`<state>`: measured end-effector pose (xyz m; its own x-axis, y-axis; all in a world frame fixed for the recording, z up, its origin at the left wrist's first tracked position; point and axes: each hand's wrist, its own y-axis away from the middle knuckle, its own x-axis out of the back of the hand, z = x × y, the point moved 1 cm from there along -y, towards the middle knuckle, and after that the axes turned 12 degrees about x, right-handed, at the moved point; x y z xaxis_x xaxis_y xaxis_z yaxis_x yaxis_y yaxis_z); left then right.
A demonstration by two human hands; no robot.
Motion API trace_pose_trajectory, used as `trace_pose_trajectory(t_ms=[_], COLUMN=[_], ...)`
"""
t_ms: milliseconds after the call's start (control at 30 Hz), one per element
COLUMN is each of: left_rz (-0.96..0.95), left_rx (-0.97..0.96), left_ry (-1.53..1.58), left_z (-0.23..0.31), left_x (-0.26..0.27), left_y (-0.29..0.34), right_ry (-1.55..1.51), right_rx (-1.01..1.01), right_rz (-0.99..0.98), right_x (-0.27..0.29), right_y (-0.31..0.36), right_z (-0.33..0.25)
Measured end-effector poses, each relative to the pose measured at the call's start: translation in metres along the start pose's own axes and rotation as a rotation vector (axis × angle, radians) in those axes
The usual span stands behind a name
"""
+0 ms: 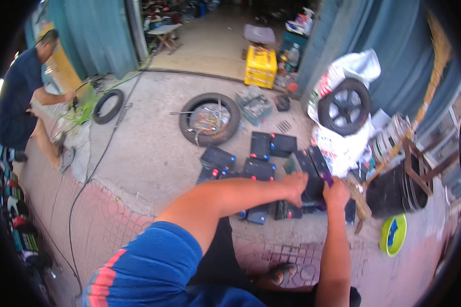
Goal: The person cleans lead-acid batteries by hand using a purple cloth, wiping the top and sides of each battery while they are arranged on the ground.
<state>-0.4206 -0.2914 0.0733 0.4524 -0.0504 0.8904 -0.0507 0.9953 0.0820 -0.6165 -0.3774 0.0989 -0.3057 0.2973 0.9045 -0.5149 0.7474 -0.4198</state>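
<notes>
My left hand (294,188) grips the near left side of a black block-shaped battery (303,162) that stands among others on the ground. At that battery's right side my right hand (337,193) is closed round a narrow purple strap-like thing (327,177), mostly hidden by the fingers. Several more black batteries with red and blue terminals lie close by, among them an upright-lying pair (260,145) just beyond and a tilted one (218,158) to the left. My left forearm covers part of the group.
A tyre (210,139) holding small parts lies ahead. A wheel (344,106) leans on white sacks at right, near a black bucket (394,197) and a green basin (393,235). At far left a person (23,97) crouches by green wires; a cable (95,171) crosses the ground.
</notes>
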Motion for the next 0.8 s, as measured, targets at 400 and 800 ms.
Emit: trace_pose_trajectory(t_ms=[400,800], left_rz=[-0.109,-0.141], left_rx=[0.048,0.086], left_ry=[-0.065,-0.023], left_z=[0.005,0.019], left_x=[0.026,0.025], left_y=[0.004,0.007], right_ry=[-0.032,0.044], right_rx=[-0.021,-0.081], right_rz=[-0.009,-0.049], right_x=[0.014,-0.006], right_y=[0.007,-0.024], right_z=[-0.004,-0.003])
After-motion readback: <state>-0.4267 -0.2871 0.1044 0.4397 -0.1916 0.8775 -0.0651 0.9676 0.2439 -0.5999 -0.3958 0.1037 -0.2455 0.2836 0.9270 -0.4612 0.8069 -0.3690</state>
